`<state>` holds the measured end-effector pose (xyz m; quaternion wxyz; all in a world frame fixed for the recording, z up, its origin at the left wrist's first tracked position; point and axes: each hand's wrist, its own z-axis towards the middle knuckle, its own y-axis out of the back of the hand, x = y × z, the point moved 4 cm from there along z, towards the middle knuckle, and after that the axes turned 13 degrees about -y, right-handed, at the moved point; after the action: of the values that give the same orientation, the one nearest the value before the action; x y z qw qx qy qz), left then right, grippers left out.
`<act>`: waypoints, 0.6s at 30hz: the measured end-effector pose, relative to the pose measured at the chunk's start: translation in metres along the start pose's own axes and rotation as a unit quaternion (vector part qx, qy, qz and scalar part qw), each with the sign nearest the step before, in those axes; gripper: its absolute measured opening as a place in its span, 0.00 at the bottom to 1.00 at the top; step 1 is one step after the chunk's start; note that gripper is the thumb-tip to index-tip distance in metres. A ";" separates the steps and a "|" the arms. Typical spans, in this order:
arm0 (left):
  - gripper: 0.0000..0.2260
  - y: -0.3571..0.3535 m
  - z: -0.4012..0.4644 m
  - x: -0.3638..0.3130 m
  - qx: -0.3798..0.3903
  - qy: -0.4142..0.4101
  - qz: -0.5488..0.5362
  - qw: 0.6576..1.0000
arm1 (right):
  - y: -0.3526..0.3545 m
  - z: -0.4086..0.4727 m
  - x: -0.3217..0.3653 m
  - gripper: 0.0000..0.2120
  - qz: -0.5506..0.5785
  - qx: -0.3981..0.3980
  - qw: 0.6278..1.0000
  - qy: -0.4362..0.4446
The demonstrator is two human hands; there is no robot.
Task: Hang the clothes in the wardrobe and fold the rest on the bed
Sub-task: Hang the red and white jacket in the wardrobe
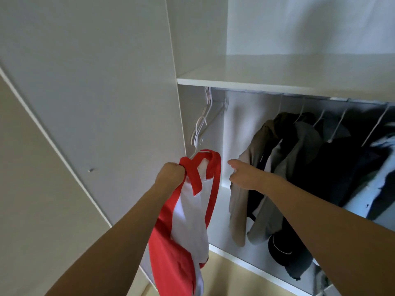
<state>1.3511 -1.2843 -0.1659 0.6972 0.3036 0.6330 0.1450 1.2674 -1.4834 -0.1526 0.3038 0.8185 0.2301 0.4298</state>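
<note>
A red and white garment (188, 212) hangs from my left hand (171, 175), which is closed on its red shoulder strap in front of the open wardrobe. A white hanger (197, 152) pokes out at the garment's neck. My right hand (241, 175) is stretched out just right of the garment, fingers loosely apart, holding nothing, in front of a beige garment (243, 189). Empty white hangers (203, 122) dangle from the rail's left end, above the red garment.
The wardrobe rail (277, 94) runs under a white shelf (277, 82). Beige, grey and dark clothes (310, 167) hang on the right. The open wardrobe door (96, 92) stands to the left. A lower white ledge (245, 261) crosses below.
</note>
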 end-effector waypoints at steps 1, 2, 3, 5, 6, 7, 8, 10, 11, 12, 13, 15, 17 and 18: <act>0.08 -0.003 0.009 -0.004 0.002 -0.006 -0.003 1.000 | 0.009 0.005 0.004 0.25 0.010 -0.010 1.000 0.002; 0.08 -0.006 0.016 -0.008 0.002 -0.012 -0.009 1.000 | 0.018 0.009 0.007 0.25 0.017 -0.020 1.000 0.005; 0.08 -0.010 0.024 -0.013 0.002 -0.021 -0.016 1.000 | 0.026 0.014 0.012 0.25 0.024 -0.027 0.999 0.007; 0.09 -0.017 0.042 -0.022 0.001 -0.034 -0.031 0.999 | 0.042 0.029 0.021 0.24 0.026 -0.041 0.999 0.009; 0.09 -0.022 0.053 -0.026 0.001 -0.041 -0.037 0.998 | 0.049 0.038 0.027 0.24 0.027 -0.045 0.999 0.009; 0.09 -0.027 0.062 -0.031 0.001 -0.051 -0.043 0.998 | 0.055 0.046 0.032 0.23 0.029 -0.051 0.998 0.009; 0.09 -0.034 0.070 -0.035 0.003 -0.062 -0.048 0.997 | 0.059 0.054 0.038 0.22 0.031 -0.057 0.998 0.009; 0.11 -0.051 0.089 -0.041 0.013 -0.072 -0.061 0.995 | 0.065 0.075 0.047 0.21 0.045 -0.067 0.997 0.001; 0.11 -0.062 0.100 -0.042 0.018 -0.073 -0.068 0.995 | 0.068 0.089 0.052 0.20 0.066 -0.067 0.996 0.001; 0.10 -0.071 0.109 -0.044 0.025 -0.076 -0.070 0.994 | 0.070 0.103 0.055 0.19 0.083 -0.066 0.994 0.000; 0.09 -0.079 0.118 -0.047 0.033 -0.080 -0.068 0.994 | 0.073 0.118 0.057 0.17 0.084 -0.070 0.994 -0.003; 0.08 -0.095 0.138 -0.049 0.038 -0.093 -0.071 0.992 | 0.079 0.148 0.058 0.12 0.066 -0.089 0.994 -0.015; 0.08 -0.110 0.162 -0.047 0.037 -0.110 -0.074 0.990 | 0.087 0.175 0.056 0.07 0.066 -0.110 0.991 -0.027; 0.09 -0.114 0.171 -0.047 0.034 -0.117 -0.069 0.990 | 0.090 0.185 0.056 0.06 0.076 -0.119 0.990 -0.028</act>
<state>1.4895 -1.4410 -0.1957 0.7642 0.2972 0.5711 0.0386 1.4636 -1.5671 -0.1406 0.3720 0.8034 0.1055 0.4528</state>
